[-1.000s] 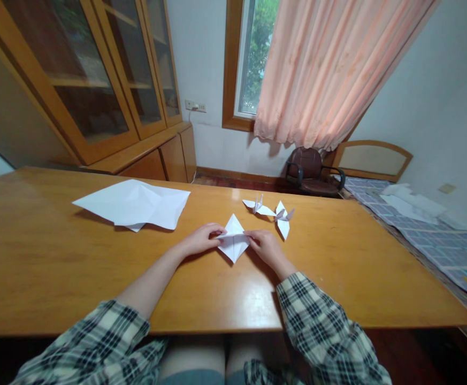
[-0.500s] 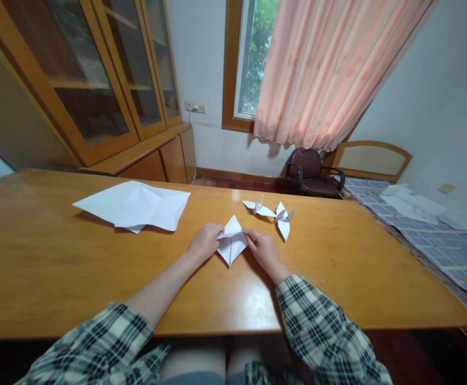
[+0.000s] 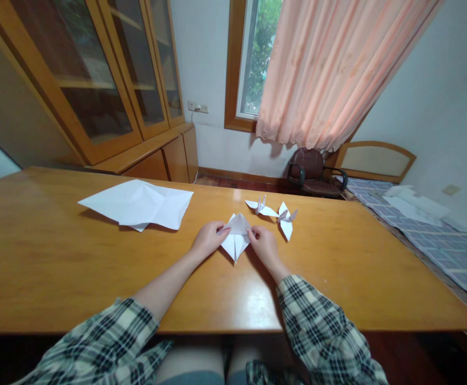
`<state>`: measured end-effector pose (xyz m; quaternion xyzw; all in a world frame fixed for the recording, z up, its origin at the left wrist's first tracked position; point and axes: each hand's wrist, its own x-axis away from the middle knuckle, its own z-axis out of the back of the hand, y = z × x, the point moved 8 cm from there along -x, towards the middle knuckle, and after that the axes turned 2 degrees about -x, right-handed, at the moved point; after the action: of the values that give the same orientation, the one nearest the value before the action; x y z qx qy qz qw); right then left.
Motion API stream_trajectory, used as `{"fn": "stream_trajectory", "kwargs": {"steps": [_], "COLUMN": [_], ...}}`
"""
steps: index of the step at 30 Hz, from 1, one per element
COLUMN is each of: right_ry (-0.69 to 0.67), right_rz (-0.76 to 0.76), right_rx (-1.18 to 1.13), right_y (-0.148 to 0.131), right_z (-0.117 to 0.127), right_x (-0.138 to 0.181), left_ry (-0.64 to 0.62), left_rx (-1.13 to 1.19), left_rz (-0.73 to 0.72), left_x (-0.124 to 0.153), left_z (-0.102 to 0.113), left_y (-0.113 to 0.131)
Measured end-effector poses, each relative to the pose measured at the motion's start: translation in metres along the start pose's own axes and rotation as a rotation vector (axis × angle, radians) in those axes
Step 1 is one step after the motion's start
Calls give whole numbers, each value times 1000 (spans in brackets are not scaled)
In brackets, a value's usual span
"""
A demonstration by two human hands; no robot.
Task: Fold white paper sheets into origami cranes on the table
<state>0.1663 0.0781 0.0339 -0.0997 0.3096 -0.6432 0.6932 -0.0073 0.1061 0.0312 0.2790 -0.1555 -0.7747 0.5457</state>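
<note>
A partly folded white origami paper (image 3: 235, 241), roughly diamond-shaped with a centre crease, is between my hands just above or on the table. My left hand (image 3: 211, 237) pinches its left edge between thumb and fingers. On the opposite edge, my right hand (image 3: 263, 245) grips the paper with thumb and fingertips. The upper flap stands raised and spread apart. Beyond my right hand lie two folded paper cranes, one with wings spread sideways (image 3: 267, 210) and the other (image 3: 285, 223) turned lengthwise.
Creased white paper sheets (image 3: 137, 203) lie at the left on the wooden table (image 3: 97, 283). Behind the table are a glass-door cabinet (image 3: 137, 133), a brown armchair (image 3: 311, 166) and a pink curtain (image 3: 329, 69). A bed (image 3: 421, 230) stands at the right.
The paper's upper flap has lifted and opened wider between my hands. Both hands still hold its sides. The whole view has shifted slightly.
</note>
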Motion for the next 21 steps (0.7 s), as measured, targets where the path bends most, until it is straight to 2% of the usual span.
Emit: {"fn": "stream_trajectory", "kwargs": {"steps": [10,13,18,21], "right_ry": [32,31,26,28], "right_rz": [-49,-63,-60,-51], "right_rx": [33,29,-25,-59], "right_y": [-9,-11,-12,-13], "right_z": [-1,-4,-10,-12], "right_x": [-2,-5,-6,-6], "left_ry": [86,97,83,84], "left_rx": [-32,35,325,403], "left_rz": [-76,-87,75,159], "left_x": [-1,-4,-7,-8], "left_z": [-7,-10,-20,-26], "left_y": [0,-2,-18,-25]}}
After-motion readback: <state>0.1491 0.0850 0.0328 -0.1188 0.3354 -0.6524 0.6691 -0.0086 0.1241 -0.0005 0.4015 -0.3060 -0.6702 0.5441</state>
